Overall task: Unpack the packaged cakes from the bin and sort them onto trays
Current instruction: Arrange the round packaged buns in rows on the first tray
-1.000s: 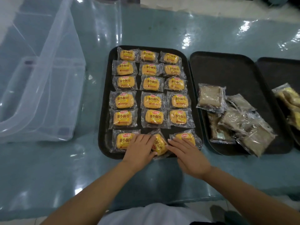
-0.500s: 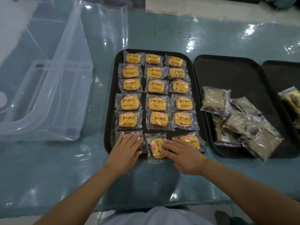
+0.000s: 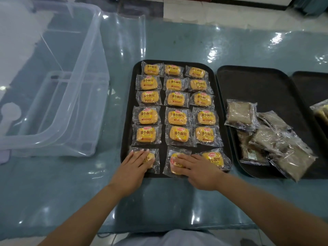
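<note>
Both bare forearms reach forward from the bottom edge, angled inward toward each other. The left hand (image 3: 132, 166) lies palm down, fingers straight and close together — flat on what is under it. The right hand (image 3: 198, 170) is palm down too, fingers stretched out and pointing left, slightly spread, wrist bent inward.

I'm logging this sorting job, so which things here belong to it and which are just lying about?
Part of the job:
yellow cakes on the left tray
brown cakes on the middle tray
right tray
clear bin
left hand, right hand

Lying about:
table
</note>
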Tool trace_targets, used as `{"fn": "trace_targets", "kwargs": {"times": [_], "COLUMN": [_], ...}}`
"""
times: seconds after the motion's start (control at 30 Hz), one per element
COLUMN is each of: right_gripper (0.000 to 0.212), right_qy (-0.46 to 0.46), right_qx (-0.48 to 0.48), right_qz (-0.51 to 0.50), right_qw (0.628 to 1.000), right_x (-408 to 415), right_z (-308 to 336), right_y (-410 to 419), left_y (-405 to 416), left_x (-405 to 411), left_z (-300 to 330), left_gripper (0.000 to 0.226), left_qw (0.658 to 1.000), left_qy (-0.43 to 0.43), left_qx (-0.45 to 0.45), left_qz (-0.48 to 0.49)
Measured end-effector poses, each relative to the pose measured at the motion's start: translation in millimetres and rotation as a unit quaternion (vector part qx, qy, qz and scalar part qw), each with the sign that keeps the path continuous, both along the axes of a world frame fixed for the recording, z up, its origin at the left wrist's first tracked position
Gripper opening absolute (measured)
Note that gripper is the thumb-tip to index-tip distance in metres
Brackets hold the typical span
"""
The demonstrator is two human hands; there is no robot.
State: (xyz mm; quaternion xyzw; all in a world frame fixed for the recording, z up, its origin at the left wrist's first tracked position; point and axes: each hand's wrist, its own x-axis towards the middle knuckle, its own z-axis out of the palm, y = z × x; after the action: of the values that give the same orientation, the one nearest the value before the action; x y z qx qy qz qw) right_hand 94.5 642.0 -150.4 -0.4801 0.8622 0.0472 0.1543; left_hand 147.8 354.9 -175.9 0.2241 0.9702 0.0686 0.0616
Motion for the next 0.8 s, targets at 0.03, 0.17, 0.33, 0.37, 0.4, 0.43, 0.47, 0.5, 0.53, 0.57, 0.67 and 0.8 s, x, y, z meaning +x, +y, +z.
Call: {"fn": "trace_targets", "kwargs": {"times": [0.03,0.17,0.33,0.37,0.4,0.43,0.47,0.5,0.53,0.57,0.67,0.8], "right_gripper": [0.054,0.049,0.037,0.041,0.046,0.051,0.054,0.056,0.057,0.058,0.057,0.061], "right_qy": [0.027,0.068,0.016,-0.006,-0.026,-0.040,-0.038,-0.020,-0.002,0.012,0.039,0.061], "right_qx": [-0.018,-0.080,-0.129,-0.116,-0.098,-0.076,-0.058,-0.045,-0.032,-0.029,-0.047,-0.041], "right_qz": [-0.009,-0.078,-0.105,-0.092,-0.081,-0.077,-0.076,-0.076,-0.081,-0.097,-0.150,-0.177], "right_qw": [0.999,0.991,0.986,0.989,0.992,0.993,0.995,0.996,0.996,0.995,0.987,0.981], "right_x": [2,12,10,10,11,12,12,12,13,15,24,35], "right_z": [0,-4,0,-1,-1,-1,-2,-3,-2,-1,-3,-12], "right_y": [-2,-21,-12,-6,0,5,7,8,6,3,-11,-24], "left_y": [0,-5,-9,-9,-10,-11,-14,-16,-19,-21,-25,-16], "left_x": [1,4,9,11,12,14,14,15,15,15,17,15], "left_z": [-1,-3,1,2,2,1,0,-1,-2,-2,-1,0], "left_gripper": [0.061,0.045,0.056,0.056,0.055,0.055,0.055,0.056,0.056,0.056,0.057,0.058], "left_qw": [1.000,1.000,0.999,0.999,0.999,0.999,0.999,0.999,0.999,0.999,0.999,1.000], "left_qy": [0.003,-0.006,-0.005,-0.007,-0.011,-0.013,-0.014,-0.015,-0.013,-0.010,-0.009,-0.007], "left_qx": [0.003,-0.003,-0.012,-0.014,-0.016,-0.017,-0.019,-0.022,-0.022,-0.022,-0.019,-0.020], "left_qz": [0.005,0.026,0.031,0.031,0.031,0.031,0.032,0.036,0.041,0.045,0.045,0.024]}}
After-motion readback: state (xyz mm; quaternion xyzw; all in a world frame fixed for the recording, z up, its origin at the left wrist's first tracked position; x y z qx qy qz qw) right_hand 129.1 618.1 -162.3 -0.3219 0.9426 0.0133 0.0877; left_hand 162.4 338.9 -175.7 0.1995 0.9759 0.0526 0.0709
